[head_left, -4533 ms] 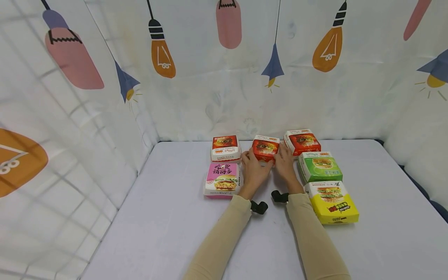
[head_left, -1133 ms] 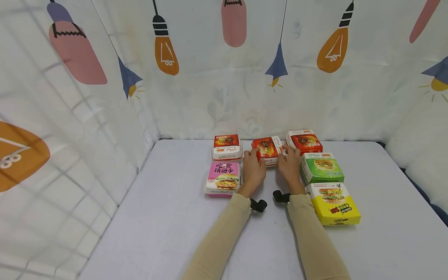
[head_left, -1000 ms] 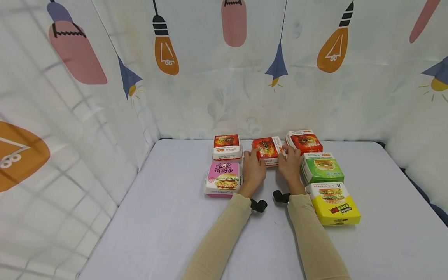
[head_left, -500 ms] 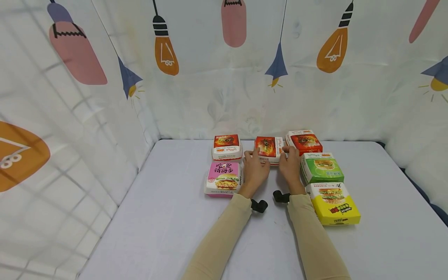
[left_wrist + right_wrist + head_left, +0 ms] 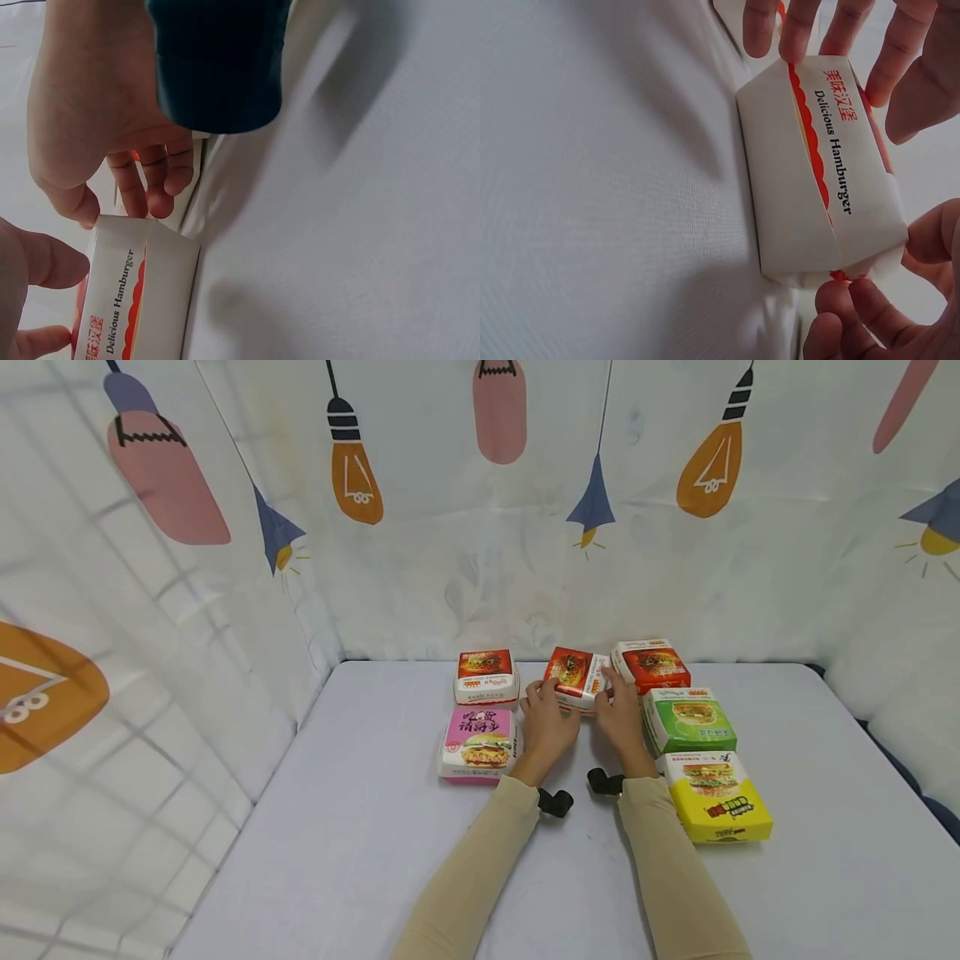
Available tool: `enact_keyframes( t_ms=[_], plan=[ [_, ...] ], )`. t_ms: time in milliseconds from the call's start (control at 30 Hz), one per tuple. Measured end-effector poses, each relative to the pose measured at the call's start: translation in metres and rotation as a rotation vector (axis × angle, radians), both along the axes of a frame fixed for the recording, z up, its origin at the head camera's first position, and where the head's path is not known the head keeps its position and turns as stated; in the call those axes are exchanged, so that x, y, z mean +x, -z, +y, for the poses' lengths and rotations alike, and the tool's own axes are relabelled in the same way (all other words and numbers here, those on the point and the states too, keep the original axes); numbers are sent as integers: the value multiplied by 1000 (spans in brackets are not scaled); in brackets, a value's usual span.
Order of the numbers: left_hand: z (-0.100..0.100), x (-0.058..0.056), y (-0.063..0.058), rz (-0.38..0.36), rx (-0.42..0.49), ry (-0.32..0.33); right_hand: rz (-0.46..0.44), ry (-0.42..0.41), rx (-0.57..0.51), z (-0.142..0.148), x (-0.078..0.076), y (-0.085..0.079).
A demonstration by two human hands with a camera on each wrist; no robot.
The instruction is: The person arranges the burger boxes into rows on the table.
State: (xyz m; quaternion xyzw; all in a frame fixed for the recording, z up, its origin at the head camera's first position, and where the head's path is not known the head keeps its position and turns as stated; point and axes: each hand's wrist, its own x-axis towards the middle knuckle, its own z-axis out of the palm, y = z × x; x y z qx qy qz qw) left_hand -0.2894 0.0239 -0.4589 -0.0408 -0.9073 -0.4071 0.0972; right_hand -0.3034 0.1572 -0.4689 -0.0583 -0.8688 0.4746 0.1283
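A red and white hamburger box (image 5: 573, 670) sits at the back middle of the table, turned a little at an angle. My left hand (image 5: 547, 724) holds its left end, thumb towards the front. At the right end my right hand (image 5: 620, 720) pinches the box by its corner. In the right wrist view, the white side of the hamburger box (image 5: 795, 187) reads "Delicious Hamburger", with my right hand (image 5: 922, 319) at its lower end and my left hand (image 5: 922, 67) at the upper. The left wrist view has the right hand (image 5: 90, 112) at the far end.
Left of the hands, a red and white box (image 5: 486, 681) stands behind a pink one (image 5: 480, 747). To the right run a red box (image 5: 654, 667), a green box (image 5: 693, 718) and a yellow box (image 5: 716, 802). A printed curtain (image 5: 420, 585) hangs behind the table (image 5: 352, 827).
Between my hands the hamburger box has turned clockwise: its white lettered side, at the back earlier, came round to the right and now angles towards the front. The other boxes stay put.
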Motion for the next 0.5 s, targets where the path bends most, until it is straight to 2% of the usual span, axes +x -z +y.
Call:
enact_keyframes(
  t_ms=[100,267,500],
  plan=[
    [-1,0,1,-11,12,15,-22,-7,0,0,0,1],
    [-2,1,1,-29,55,44,-3,-11,4,0,0,3],
    [-1,1,2,-56,77,50,-13,-40,23,1,1,1]
  ],
)
